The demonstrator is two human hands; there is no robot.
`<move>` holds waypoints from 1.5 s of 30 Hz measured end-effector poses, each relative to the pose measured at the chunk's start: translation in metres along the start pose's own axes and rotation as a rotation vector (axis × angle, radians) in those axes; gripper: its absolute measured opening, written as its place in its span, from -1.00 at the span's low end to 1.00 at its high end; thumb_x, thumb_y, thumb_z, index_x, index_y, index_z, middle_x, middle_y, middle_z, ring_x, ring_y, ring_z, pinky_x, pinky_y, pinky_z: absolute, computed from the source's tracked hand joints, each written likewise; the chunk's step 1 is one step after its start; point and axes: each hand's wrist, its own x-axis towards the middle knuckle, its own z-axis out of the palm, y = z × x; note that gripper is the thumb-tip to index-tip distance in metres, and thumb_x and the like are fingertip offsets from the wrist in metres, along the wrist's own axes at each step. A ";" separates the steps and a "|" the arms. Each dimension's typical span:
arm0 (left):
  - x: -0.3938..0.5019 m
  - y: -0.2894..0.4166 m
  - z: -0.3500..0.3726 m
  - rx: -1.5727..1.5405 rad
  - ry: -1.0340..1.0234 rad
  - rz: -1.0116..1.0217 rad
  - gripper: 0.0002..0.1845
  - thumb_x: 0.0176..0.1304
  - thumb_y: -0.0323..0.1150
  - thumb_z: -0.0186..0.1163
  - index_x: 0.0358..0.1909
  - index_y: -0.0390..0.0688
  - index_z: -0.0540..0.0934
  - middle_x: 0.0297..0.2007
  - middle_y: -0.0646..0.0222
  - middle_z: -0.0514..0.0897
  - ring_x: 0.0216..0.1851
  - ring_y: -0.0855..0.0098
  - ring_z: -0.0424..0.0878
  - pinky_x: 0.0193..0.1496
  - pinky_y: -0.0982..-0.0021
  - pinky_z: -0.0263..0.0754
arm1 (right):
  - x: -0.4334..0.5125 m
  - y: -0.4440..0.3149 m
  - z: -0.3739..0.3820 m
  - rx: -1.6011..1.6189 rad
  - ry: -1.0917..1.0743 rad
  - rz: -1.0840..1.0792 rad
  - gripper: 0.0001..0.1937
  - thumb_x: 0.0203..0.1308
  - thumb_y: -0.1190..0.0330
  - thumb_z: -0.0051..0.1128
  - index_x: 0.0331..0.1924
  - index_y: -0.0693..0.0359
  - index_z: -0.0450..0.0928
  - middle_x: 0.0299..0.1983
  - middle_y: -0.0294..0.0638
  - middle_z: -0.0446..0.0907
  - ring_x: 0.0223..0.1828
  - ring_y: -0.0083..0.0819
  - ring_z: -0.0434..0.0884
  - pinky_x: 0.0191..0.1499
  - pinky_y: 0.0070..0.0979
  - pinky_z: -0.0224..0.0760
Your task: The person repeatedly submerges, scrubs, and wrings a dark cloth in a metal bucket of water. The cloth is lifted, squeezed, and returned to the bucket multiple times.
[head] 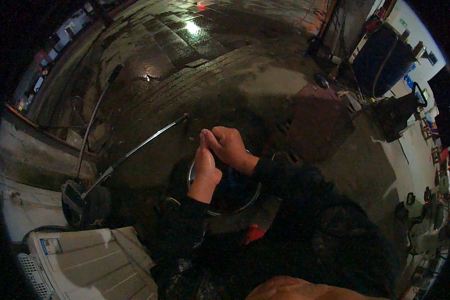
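My left hand (pixel 205 165) points upward with its fingers pressed against my right hand (pixel 230 144). The right one is curled, its thumb side touching the left fingertips. Skin on both looks wet. Whether anything small lies between them is hidden. Dark sleeves cover both forearms. Below the hands stands a round, dark vessel with a shiny rim (pixel 255 198), partly covered by my wrists. Its inside is too dark to make out. A red object (pixel 254 233) shows just below the vessel, near my dark clothing.
A dark bin-like container (pixel 83 204) stands left, with a shiny metal pole (pixel 150 138) and a thinner pole (pixel 93 112) rising from it. A pale ribbed panel (pixel 101 258) fills the lower left. A reddish-brown board (pixel 317 120) and a large dark container (pixel 382 56) are at right.
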 end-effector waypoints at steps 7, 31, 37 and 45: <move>0.016 0.012 -0.031 -0.152 -0.085 0.051 -0.35 0.42 0.32 0.20 0.22 0.00 0.60 0.22 0.26 0.63 0.32 0.15 0.53 0.38 -0.06 0.46 | -0.032 -0.019 0.011 0.004 -0.076 -0.328 -0.64 0.40 0.14 0.29 -0.44 0.25 0.59 -0.50 0.04 0.60 -0.47 0.12 0.60 -0.42 -0.10 0.44; 0.016 0.026 -0.020 -0.129 -0.179 -0.037 -0.36 0.53 0.27 0.06 0.26 -0.08 0.59 0.22 0.25 0.66 0.25 0.17 0.60 0.36 0.03 0.47 | 0.015 -0.001 -0.012 0.329 -0.115 0.100 -0.64 0.44 0.12 0.32 -0.03 0.29 0.61 -0.16 0.05 0.73 -0.12 -0.25 0.75 -0.08 -0.22 0.57; 0.009 0.039 -0.027 -0.057 -0.115 0.189 -0.42 0.55 0.25 0.08 -0.05 -0.13 0.65 -0.11 0.34 0.67 -0.01 0.35 0.60 0.13 0.26 0.51 | 0.016 -0.001 -0.032 0.410 -0.554 0.190 -0.49 0.31 0.00 0.45 0.06 0.27 0.69 -0.04 -0.03 0.80 -0.01 -0.25 0.76 0.08 -0.30 0.59; 0.026 0.036 -0.052 0.833 -0.022 0.742 -0.39 0.61 0.17 0.02 0.17 -0.22 0.64 0.03 0.31 0.73 0.09 0.32 0.64 0.22 0.29 0.48 | 0.019 -0.014 -0.040 0.202 -0.257 -0.020 -0.70 0.37 0.15 0.41 -0.16 0.26 0.74 -0.30 -0.09 0.76 -0.26 -0.28 0.73 -0.16 -0.32 0.57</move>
